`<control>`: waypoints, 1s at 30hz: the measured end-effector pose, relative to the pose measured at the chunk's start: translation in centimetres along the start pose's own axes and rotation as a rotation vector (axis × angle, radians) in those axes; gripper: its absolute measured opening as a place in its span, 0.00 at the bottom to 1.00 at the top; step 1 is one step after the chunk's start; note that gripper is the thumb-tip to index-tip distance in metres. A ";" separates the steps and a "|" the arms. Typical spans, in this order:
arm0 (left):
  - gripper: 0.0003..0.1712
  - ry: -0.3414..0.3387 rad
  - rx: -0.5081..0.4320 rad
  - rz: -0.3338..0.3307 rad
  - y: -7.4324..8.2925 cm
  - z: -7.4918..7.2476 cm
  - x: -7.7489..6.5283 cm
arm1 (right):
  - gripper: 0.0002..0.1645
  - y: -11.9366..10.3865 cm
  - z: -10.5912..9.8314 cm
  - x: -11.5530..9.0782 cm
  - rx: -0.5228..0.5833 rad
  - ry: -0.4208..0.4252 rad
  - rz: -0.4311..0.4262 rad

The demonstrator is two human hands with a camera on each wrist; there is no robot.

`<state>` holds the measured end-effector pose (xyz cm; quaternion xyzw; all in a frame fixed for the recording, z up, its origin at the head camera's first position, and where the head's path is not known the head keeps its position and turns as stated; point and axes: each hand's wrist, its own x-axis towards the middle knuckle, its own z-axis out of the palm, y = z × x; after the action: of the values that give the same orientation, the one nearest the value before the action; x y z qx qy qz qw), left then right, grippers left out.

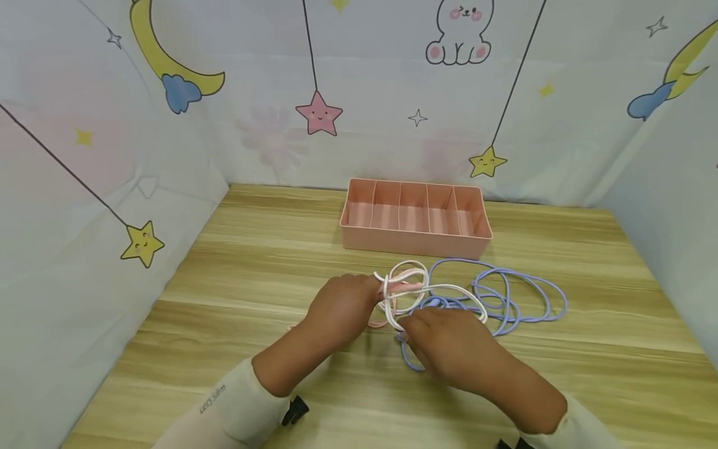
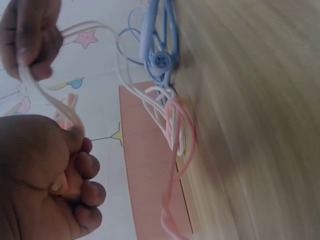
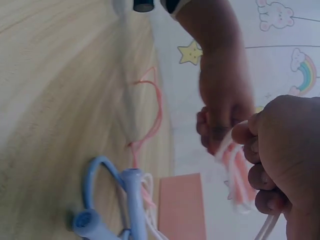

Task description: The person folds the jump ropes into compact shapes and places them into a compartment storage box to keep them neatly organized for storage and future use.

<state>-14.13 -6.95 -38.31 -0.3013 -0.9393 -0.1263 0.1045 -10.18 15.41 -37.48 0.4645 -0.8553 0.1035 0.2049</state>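
Observation:
My left hand (image 1: 343, 310) grips pink tube-like handles (image 1: 405, 287), with white rope (image 1: 457, 289) looped about them. A small pink end shows inside its curled fingers in the left wrist view. My right hand (image 1: 451, 343) pinches a strand of the white rope, which stretches between both hands just above the table. Under and behind the right hand lies a blue skipping rope (image 1: 552, 319) in loose loops. Its tube-shaped handles (image 3: 134, 200) show in the right wrist view. Thin pink rope (image 2: 192, 142) hangs by the white loops and trails onto the table.
A pink box (image 1: 415, 242) with several compartments stands at the back of the wood-grain table (image 1: 235, 249), just beyond the ropes. Printed cloth (image 1: 269, 81) encloses the table behind and at both sides.

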 end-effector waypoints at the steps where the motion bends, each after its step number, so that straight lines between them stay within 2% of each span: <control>1: 0.08 0.012 0.057 0.035 -0.1 0.2 -0.1 | 0.17 0.1 -0.2 0.2 -0.011 0.031 -0.014; 4: 0.11 0.048 0.163 0.144 -0.2 0.6 -0.3 | 0.26 0.8 -0.9 0.8 -0.036 0.113 -0.022; 7: 0.13 0.098 0.203 0.283 -0.2 0.9 -0.5 | 0.29 1.7 -1.5 1.3 -0.017 0.129 0.033; 9: 0.12 0.137 0.211 0.365 -0.2 0.9 -0.5 | 0.28 2.4 -1.7 1.5 0.022 0.088 0.093; 11: 0.12 0.164 0.203 0.430 -0.2 0.9 -0.6 | 0.23 3.0 -1.9 1.5 0.094 0.017 0.153; 14: 0.10 0.190 0.154 0.488 -0.1 0.6 -0.6 | 0.12 3.9 -1.9 1.4 0.193 -0.094 0.247; 16: 0.09 0.219 0.094 0.501 0.0 0.2 -0.6 | 0.08 4.3 -1.6 1.3 0.242 -0.145 0.309; 18: 0.08 0.265 0.038 0.484 0.0 -0.2 -0.6 | 0.07 4.5 -1.1 1.0 0.259 -0.172 0.361; 19: 0.09 0.292 0.017 0.465 0.0 -0.4 -0.5 | 0.08 4.4 -0.8 0.8 0.262 -0.173 0.351; 21: 0.09 0.337 -0.012 0.402 0.0 -0.8 -0.3 | 0.06 4.0 -0.2 0.3 0.257 -0.174 0.334; 23: 0.09 0.360 0.000 0.313 -0.1 -1.0 -0.1 | 0.03 3.4 0.3 0.0 0.244 -0.175 0.298; 25: 0.08 0.352 0.034 0.226 -0.2 -1.0 0.1 | 0.08 2.5 0.6 -0.2 0.220 -0.180 0.255; 27: 0.05 0.311 0.088 0.149 -0.3 -0.8 0.1 | 0.14 1.7 0.7 -0.2 0.193 -0.200 0.240; 30: 0.04 0.256 0.137 0.063 -0.2 -0.3 0.2 | 0.17 0.5 0.3 -0.1 0.157 -0.235 0.208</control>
<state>-14.34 -7.11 -38.03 -0.3041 -0.9149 -0.0961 0.2474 -10.59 15.65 -37.83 0.3968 -0.9061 0.1356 0.0549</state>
